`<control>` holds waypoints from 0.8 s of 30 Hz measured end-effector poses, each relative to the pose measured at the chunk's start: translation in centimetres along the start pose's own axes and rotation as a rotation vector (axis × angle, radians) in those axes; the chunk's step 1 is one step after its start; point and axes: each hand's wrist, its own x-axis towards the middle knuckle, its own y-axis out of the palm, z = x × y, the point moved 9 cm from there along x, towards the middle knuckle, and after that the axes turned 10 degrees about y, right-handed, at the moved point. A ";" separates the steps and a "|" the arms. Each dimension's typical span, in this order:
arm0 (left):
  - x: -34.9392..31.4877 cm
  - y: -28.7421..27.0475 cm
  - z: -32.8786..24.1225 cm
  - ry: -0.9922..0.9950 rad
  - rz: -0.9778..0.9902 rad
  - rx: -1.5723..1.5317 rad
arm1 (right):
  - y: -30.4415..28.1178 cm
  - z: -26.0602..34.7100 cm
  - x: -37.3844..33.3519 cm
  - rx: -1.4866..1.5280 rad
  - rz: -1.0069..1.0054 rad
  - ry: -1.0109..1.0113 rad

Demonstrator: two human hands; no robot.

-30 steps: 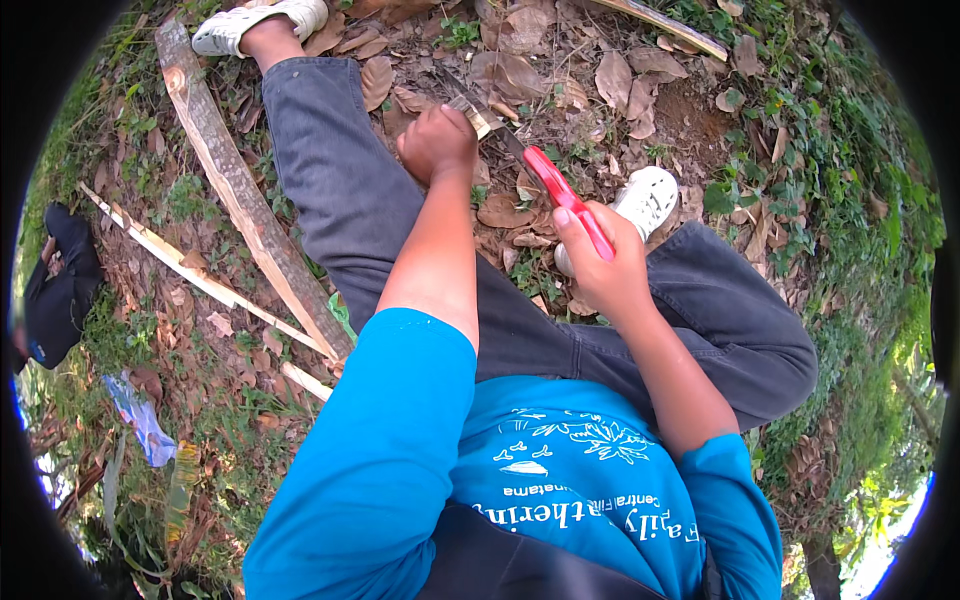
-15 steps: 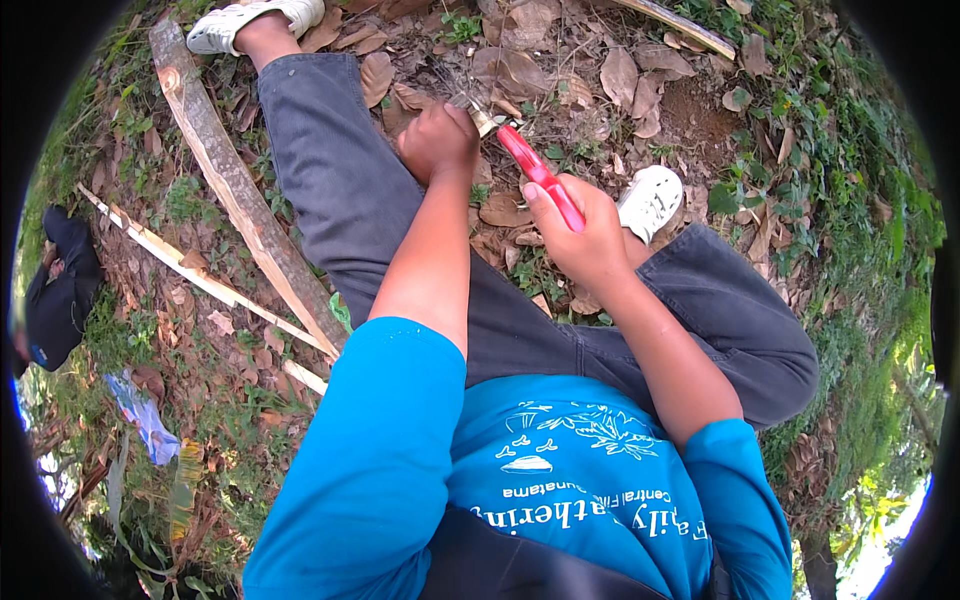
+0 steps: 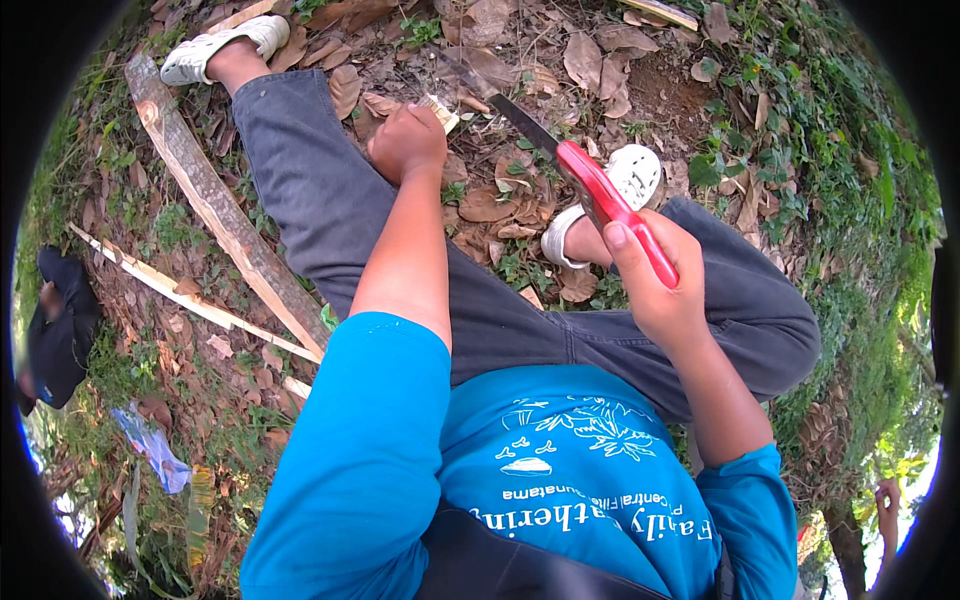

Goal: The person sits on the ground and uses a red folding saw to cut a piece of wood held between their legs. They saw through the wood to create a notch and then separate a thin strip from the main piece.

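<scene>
My right hand (image 3: 660, 308) is closed around the red handle of a pruning saw (image 3: 592, 178). Its long dark blade points away to the upper left, and the tip is blurred. My left hand (image 3: 408, 142) is a fist beside my left lower leg, closed on a piece of pale split wood (image 3: 440, 112). Only one end of that wood shows past the fingers; the hand hides the rest. The saw blade passes to the right of the wood, apart from it.
A thick bark-covered log (image 3: 205, 195) and a long pale split strip (image 3: 170, 283) lie left of my leg. Dry leaves (image 3: 490, 205) cover the ground. A person in dark clothes (image 3: 65, 330) is at far left, near a blue-and-white plastic wrapper (image 3: 150, 447).
My right hand has drawn the saw back toward me and to the right, baring more of its blade. The blade has left the wood. My left hand sits slightly farther left in view.
</scene>
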 end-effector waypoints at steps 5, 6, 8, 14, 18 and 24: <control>0.1 0.3 0.0 -0.015 0.035 -0.002 | 2.9 -2.3 1.7 -0.086 0.033 0.017; 0.0 0.3 0.0 -0.016 0.035 -0.004 | 3.3 -2.8 1.8 -0.090 0.053 0.060; 0.2 0.5 0.1 -0.020 0.033 -0.011 | 3.4 -2.4 1.3 -0.071 0.044 0.034; -0.1 0.2 0.3 -0.006 -0.054 -0.005 | 1.6 -1.2 -1.7 -0.095 0.091 0.127; -0.2 0.0 0.1 0.000 -0.057 -0.020 | 2.0 -2.5 -0.4 -0.097 0.075 0.036; 0.1 0.0 -0.2 0.004 -0.018 -0.011 | 8.3 -5.3 6.2 -0.070 0.082 0.039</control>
